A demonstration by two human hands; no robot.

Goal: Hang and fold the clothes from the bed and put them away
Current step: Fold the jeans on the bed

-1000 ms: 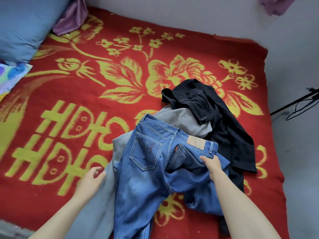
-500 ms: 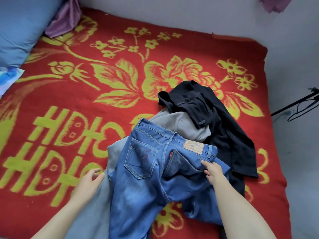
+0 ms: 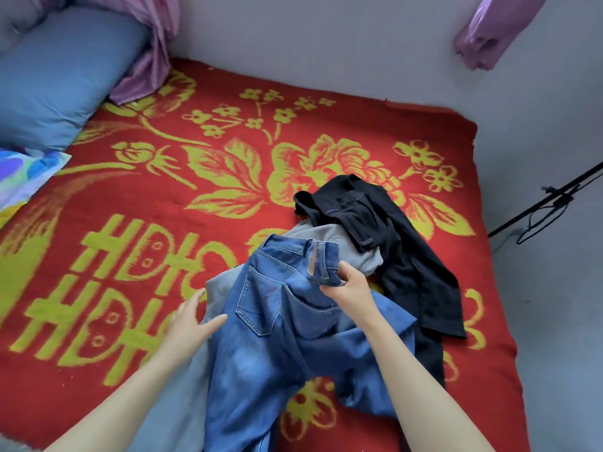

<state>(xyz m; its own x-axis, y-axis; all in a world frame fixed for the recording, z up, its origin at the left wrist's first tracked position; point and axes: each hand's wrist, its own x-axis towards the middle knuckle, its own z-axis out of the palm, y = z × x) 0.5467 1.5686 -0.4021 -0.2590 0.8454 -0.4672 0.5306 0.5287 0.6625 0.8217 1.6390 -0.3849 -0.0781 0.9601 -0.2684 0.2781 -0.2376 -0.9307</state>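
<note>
The blue jeans (image 3: pixel 261 337) are lying seat-up on the pile toward the near edge of the bed (image 3: pixel 130 197). They are draping over a grey garment (image 3: pixel 352 243), with a black garment (image 3: pixel 408 256) just beside them on the right. The right hand (image 3: pixel 350 288) is gripping the waistband, its fingers (image 3: pixel 329 291) clamped around the denim and turning that corner over onto the seat. The left hand (image 3: pixel 192 319) is resting flat at the jeans' left edge, its fingers straight, slightly apart and holding nothing.

To fold cleanly, the right hand should probably be carrying its side across until the back pockets are meeting. Meanwhile the left should be pinning the far seam so the heavy denim is not dragging the grey garment along. The legs are trailing out of view below and will likely need straightening first.
</note>
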